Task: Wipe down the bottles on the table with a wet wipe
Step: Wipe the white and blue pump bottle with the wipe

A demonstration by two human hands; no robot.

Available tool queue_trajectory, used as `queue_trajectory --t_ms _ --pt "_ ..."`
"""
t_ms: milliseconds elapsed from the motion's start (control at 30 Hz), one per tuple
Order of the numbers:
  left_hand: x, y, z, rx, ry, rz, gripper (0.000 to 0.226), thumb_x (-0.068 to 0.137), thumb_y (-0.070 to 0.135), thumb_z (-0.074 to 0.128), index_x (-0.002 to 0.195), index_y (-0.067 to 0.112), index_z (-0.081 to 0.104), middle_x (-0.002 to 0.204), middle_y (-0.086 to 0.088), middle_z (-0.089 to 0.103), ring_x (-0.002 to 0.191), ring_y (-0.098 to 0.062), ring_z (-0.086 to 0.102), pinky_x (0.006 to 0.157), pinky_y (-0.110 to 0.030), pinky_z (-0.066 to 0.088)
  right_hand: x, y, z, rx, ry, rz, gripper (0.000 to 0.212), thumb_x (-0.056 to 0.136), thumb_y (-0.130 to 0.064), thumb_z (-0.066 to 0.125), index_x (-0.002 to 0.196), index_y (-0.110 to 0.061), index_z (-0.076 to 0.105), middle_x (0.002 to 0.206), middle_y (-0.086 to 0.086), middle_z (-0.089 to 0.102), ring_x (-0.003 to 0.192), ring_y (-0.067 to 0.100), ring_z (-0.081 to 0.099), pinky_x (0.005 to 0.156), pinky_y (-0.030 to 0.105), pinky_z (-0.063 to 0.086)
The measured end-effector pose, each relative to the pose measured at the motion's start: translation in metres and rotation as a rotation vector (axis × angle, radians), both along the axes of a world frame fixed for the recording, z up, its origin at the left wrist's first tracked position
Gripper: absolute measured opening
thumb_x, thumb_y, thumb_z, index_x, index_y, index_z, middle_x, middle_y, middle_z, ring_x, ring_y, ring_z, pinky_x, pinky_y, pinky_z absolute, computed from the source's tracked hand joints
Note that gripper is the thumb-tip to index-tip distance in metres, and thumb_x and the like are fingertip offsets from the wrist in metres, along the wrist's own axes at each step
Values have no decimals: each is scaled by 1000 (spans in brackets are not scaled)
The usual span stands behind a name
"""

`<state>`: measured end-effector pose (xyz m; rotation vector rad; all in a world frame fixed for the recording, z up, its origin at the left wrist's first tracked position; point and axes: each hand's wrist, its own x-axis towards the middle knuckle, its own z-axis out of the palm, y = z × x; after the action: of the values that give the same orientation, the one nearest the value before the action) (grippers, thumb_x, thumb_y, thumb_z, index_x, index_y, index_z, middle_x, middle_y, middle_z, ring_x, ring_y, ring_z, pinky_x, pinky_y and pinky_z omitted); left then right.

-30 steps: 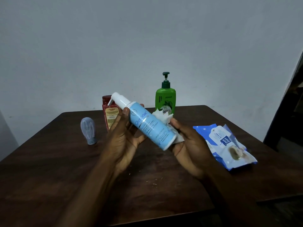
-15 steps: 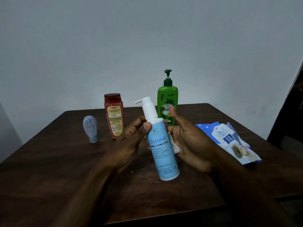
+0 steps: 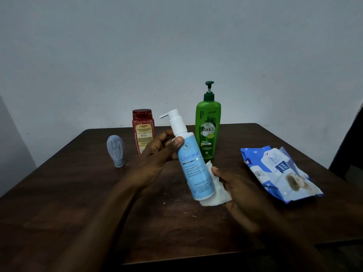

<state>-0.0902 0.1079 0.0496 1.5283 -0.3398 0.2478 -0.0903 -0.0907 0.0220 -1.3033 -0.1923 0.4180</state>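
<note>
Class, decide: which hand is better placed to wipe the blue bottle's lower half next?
Likely right. The right hand holds the wet wipe against the blue bottle near its base; the left hand grips it higher up.

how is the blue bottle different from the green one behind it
The blue bottle is held tilted by the left hand; the green bottle stands upright on the table. The blue bottle has a white pump, the green bottle a dark green one. A wet wipe touches the blue bottle, not the green bottle. Both are pump bottles.
</note>
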Motion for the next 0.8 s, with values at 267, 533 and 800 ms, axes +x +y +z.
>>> queue_trajectory --t_ms 267,533,800 --pt "1 4 -2 297 -70 -100 39 95 35 55 132 26 55 132 3 62 125 -10 58 101 -27 49 17 14 28 72 -73 -18 27 100 -22 47 115 -10 66 115 7 71 116 19 61 110 42 42" --pt "9 13 3 455 -60 -115 40 93 36 61 131 38 52 136 11 54 124 -7 57 92 -31 56 39 -1 42 579 96 -22 40 77 -1 50 113 -4 69 119 16 70 107 22 70 99 38 50" --pt "12 19 -3 346 10 -57 36 86 38 57 122 38 53 116 31 65 113 3 62 77 -23 58 48 -8 19 646 214 -226 31 96 9 38 115 0 61 88 15 75 72 19 75 76 34 57"
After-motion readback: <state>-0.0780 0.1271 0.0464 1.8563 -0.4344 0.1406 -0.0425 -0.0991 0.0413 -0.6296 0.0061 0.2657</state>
